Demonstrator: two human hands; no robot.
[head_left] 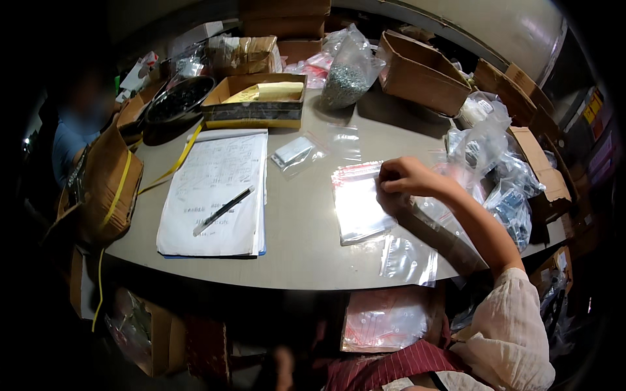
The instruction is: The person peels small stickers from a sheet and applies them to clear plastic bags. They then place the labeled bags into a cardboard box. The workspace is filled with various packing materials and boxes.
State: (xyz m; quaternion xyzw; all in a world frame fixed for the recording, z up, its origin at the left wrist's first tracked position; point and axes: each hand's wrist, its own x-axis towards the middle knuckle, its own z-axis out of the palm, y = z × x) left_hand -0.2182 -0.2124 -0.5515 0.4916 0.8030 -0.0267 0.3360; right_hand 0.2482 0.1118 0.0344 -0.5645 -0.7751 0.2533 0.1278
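The top edge of a stack of clear plastic zip bags (357, 205) is pinched by the right hand (403, 177); the left hand is unseen; one bag must be separated next.

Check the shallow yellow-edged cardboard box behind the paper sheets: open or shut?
Open. The shallow yellow-edged cardboard box has no lid on top, and yellow packets lie exposed inside it.

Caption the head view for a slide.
Right hand pinches a clear zip bag on a grey table, beside a pen resting on papers.

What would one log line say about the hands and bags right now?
right hand: fingers pinching stack of clear zip bags | left hand: not in view | table: papers with pen
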